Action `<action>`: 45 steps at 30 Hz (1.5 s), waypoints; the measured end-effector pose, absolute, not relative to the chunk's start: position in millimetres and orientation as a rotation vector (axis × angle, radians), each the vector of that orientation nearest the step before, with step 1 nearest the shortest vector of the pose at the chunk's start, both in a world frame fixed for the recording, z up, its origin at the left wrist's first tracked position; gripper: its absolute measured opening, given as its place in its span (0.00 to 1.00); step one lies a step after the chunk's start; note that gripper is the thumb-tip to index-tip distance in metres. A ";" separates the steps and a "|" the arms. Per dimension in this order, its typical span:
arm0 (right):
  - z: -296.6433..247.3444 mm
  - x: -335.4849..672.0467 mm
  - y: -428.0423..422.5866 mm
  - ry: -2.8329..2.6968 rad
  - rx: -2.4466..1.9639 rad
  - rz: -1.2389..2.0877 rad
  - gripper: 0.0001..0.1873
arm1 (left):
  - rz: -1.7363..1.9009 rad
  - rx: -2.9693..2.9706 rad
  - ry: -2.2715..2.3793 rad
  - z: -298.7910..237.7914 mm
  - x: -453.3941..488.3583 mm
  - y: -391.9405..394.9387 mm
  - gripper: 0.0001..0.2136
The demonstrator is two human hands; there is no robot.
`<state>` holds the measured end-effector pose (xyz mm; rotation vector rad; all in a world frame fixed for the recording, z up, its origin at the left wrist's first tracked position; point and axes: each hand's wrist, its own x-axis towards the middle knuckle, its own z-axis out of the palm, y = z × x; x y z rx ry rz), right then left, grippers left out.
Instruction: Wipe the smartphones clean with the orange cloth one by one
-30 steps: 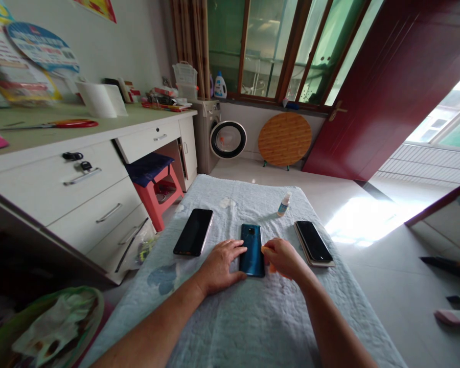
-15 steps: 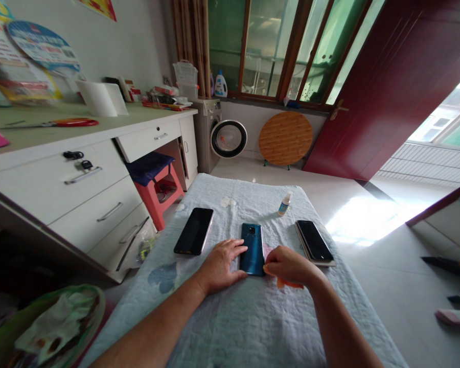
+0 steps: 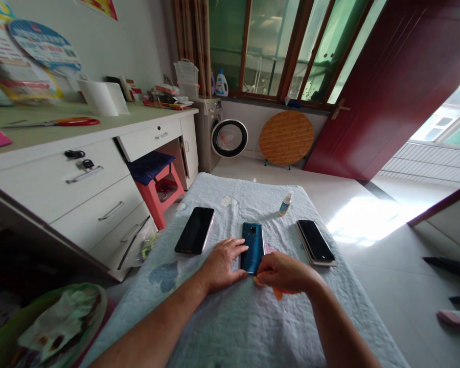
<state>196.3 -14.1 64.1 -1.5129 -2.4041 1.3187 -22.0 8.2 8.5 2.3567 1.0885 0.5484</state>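
A blue phone (image 3: pixel 253 244) lies face down in the middle of a pale quilted cloth (image 3: pixel 230 317). My left hand (image 3: pixel 221 265) lies flat beside it, fingers pressed on its left edge. My right hand (image 3: pixel 285 272) is closed on an orange-pink cloth (image 3: pixel 278 292) at the phone's near right corner. A black phone (image 3: pixel 195 230) lies screen up to the left. Another dark phone (image 3: pixel 315 242) lies to the right. A small spray bottle (image 3: pixel 285 204) stands behind them.
White drawers (image 3: pixel 80 194) line the left side, with a red stool (image 3: pixel 157 189) tucked under the desk. A washing machine (image 3: pixel 222 135) and a round wooden board (image 3: pixel 286 138) stand at the far wall. A green bag (image 3: pixel 53 322) sits at the lower left.
My right hand has slid toward me along the blue phone's right side, down to its near corner, with the orange-pink cloth. My left hand has stayed in place.
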 end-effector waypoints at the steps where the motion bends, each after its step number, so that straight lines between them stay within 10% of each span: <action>1: 64.6 195.5 -14.2 -2.407 -1.501 1.310 0.11 | 0.545 2.356 1.089 9.0 -21.9 8.1 0.29; 26: 65.2 161.5 -25.6 -2.741 -1.765 0.397 0.08 | 0.531 2.360 1.062 10.5 -22.6 8.2 0.28; 45: 54.5 145.4 -25.1 -2.628 -1.652 0.501 0.10 | 0.555 2.363 1.045 5.1 -23.4 10.8 0.19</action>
